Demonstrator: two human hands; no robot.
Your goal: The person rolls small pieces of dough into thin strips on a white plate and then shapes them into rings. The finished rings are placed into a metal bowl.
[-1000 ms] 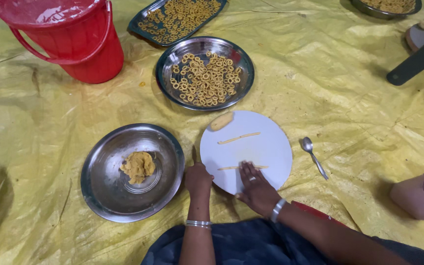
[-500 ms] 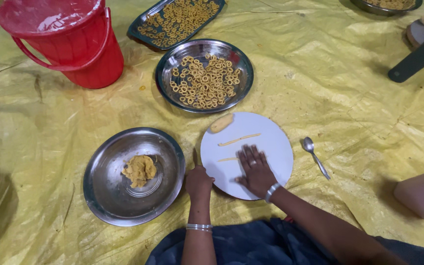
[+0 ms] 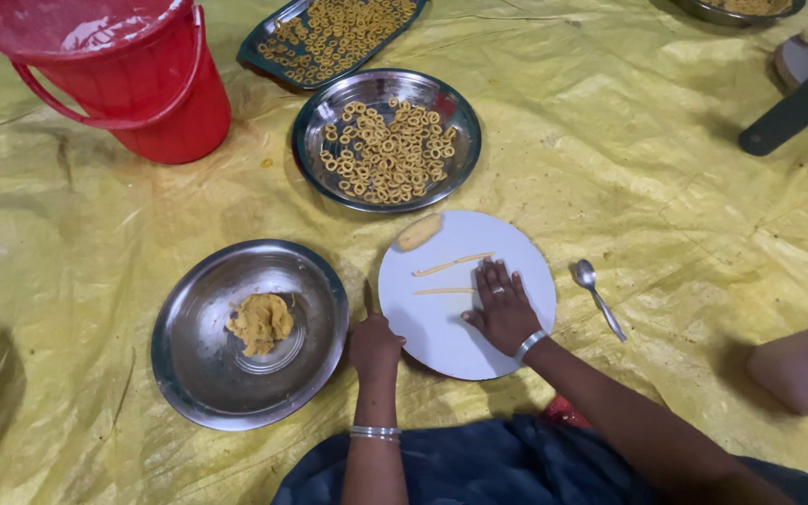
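two dough strips (image 3: 453, 265), one dough lump (image 3: 419, 232), one spoon (image 3: 597, 295).

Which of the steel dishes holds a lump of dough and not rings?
The round steel bowl at the near left, beside the left hand. It holds one dough lump; the round plate and the tray farther back hold rings.
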